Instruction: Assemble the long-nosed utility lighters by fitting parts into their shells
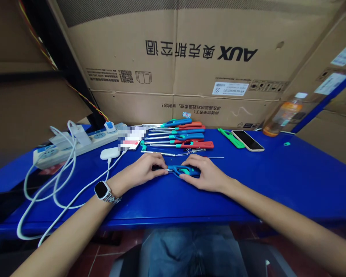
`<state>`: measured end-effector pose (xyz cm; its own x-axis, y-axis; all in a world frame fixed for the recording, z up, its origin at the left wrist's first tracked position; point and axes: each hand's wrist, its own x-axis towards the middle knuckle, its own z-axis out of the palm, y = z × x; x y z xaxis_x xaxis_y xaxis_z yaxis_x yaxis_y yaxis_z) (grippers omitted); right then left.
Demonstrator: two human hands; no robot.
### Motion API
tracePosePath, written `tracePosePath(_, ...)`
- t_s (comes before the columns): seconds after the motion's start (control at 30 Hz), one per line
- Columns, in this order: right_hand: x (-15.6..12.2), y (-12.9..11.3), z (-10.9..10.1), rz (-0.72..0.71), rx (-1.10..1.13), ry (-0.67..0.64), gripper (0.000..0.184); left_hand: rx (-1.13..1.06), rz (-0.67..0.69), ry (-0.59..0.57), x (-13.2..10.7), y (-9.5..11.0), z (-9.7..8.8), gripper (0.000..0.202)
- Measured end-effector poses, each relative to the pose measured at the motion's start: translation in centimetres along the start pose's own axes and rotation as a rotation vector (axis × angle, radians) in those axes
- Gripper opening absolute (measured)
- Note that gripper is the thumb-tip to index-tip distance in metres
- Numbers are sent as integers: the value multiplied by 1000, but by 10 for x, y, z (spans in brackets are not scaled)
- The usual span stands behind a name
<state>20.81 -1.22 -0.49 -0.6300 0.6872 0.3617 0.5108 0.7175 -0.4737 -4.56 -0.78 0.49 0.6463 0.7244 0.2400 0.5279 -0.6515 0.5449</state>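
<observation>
At the far left, white cables (72, 154) lay in loops over and in front of a power strip (88, 148), which had a blue and white plug (109, 126) near its right end. To the right of it was a small white case (110, 153). The left wrist carried a watch (102, 190). The left hand (151, 167) was pinching the metal barrel of a blue lighter (175, 169) between the thumb and the fingers. This lighter was just above the blue table (256, 192), in front of the person; whether it touched the surface, I could not tell. Behind it lay a metal tube (158, 153) with thin wires, and farther back other lighters (193, 136), red and blue, were in a row with their barrels to the left. The right hand (203, 171) was grasping the handle of the blue lighter, with its fingers curled over the right end. A thin rod (216, 157) lay just behind this hand. Farther right there were a green piece (230, 137), a phone (247, 140) close against it, and a tilted bottle (285, 115) with orange liquid.
</observation>
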Motion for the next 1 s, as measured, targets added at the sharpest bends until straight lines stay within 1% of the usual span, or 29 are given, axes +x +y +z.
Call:
tracePosePath(0.1,0,2,2,23,27,27,24,2,-3,-3,0,0,0,22)
tracePosePath(0.2,2,5,3,13,37,59,14,7,7,-7,0,-1,0,22)
tracePosePath(0.3,2,5,2,17,35,69,15,12,18,3,0,-2,1,23)
tracePosePath(0.33,2,5,2,22,24,54,16,12,19,6,0,-2,1,24)
tracePosePath(0.43,1,4,0,11,-27,-12,40,8,13,2,0,-3,1,25)
tracePosePath(0.47,1,4,0,1,-38,-31,42,7,9,-1,0,-3,2,24)
tracePosePath(0.57,0,5,0,0,-35,-52,32,15,-13,-1,0,-3,2,24)
tracePosePath(0.6,0,5,0,11,-29,-48,32,19,-19,2,1,-2,2,24)
tracePosePath(0.73,0,5,1,46,-6,-22,34,27,-28,5,1,0,2,26)
tracePosePath(0.87,1,4,1,44,8,-19,33,35,-34,-1,0,0,2,27)
tracePosePath(1.0,1,5,0,39,24,-15,32,53,-39,27,0,2,2,25)
